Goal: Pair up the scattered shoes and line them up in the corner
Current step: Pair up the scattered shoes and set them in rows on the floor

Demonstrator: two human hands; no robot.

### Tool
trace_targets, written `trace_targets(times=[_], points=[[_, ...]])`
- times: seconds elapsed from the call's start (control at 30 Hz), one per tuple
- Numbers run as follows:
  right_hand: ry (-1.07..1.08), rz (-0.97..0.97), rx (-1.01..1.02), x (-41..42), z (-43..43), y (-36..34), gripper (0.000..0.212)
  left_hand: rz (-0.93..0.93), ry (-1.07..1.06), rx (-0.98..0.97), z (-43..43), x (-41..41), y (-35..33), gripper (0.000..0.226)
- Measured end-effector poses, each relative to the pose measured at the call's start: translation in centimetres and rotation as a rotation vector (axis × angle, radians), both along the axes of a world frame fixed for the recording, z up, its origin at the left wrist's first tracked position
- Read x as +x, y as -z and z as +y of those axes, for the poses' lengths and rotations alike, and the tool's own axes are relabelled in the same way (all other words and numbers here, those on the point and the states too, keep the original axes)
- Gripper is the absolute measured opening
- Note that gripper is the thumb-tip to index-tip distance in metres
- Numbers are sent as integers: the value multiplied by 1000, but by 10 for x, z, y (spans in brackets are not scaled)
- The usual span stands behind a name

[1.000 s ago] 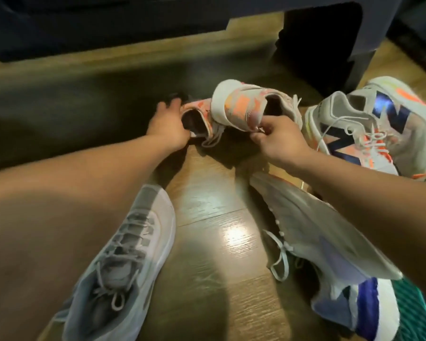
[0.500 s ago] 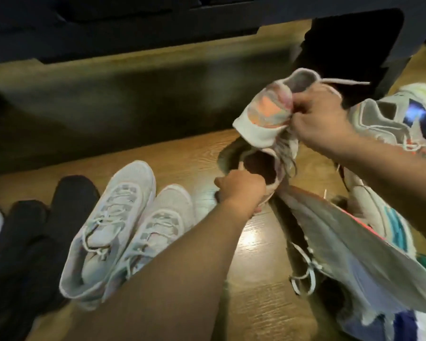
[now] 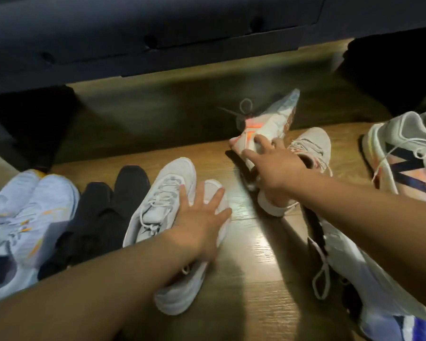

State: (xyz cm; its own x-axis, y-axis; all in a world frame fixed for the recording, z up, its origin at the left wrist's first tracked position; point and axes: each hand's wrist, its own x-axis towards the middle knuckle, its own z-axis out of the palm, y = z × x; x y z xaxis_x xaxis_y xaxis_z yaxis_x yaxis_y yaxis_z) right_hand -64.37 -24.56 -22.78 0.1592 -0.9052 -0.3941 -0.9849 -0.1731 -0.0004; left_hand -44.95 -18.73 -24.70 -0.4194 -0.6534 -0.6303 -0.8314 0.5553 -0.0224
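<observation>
Three pairs stand in a row on the wood floor: pale blue shoes [image 3: 22, 212] at far left, black shoes [image 3: 108, 205], then white sneakers [image 3: 162, 193]. My left hand [image 3: 202, 217] lies flat with fingers spread on the right white sneaker [image 3: 214, 193]. My right hand [image 3: 273, 166] grips a small white-and-orange shoe [image 3: 268, 119] that is tilted up on its side, laces dangling. Its mate [image 3: 312, 146] sits upright just to the right, touching my fingers.
A dark sofa base [image 3: 158, 33] runs along the back with dark legs at left [image 3: 30, 124] and right [image 3: 391, 70]. A large white shoe with a navy N [image 3: 408, 158] lies far right. A grey-and-purple shoe [image 3: 367, 279] lies under my right forearm.
My left hand let go of the small shoe and moved left onto the white sneaker. My right hand carried the orange-patterned shoe down toward the floor beside its mate. The view shifted left.
</observation>
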Motion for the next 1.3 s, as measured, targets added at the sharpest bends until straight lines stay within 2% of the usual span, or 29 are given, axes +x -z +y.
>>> trace_targets(times=[0.13,0.23,0.37,0.53,0.6,0.67,0.73,0.8,0.93,1.0,1.17,1.23,1.3], points=[[46,27,-35,-3,7,-2,108,11,-164,-3,-14,-2,5,96],[-39,-50,9,-4,6,-5,124,42,-413,-56,-41,-13,5,101],[-134,-48,-109,-7,24,-10,99,64,-633,-113,-72,-6,1,101],[73,20,-209,-33,62,-4,50,-2,-749,-199,-95,-4,-4,103],[94,-17,-168,-42,71,2,34,-69,-739,-267,-108,-13,-8,98],[116,-66,-140,-50,73,2,32,-58,-633,-340,-118,-27,-13,89],[181,-88,-126,-61,71,1,30,110,-499,-337,-123,-48,-10,81],[271,-158,-121,-75,70,6,25,318,-470,-229,-127,-74,-4,83],[342,-300,-135,-90,72,19,18,541,-696,32,-124,-100,-3,103],[352,-337,-139,-91,72,22,16,631,-686,48,-109,-105,-7,99],[386,-449,-263,-86,72,21,22,509,-409,-278,-40,-103,-19,58],[319,-471,-243,-73,78,18,28,390,-341,-254,-23,-91,-21,48],[234,-415,-108,-52,84,18,35,301,-302,-165,-12,-84,-21,43]])
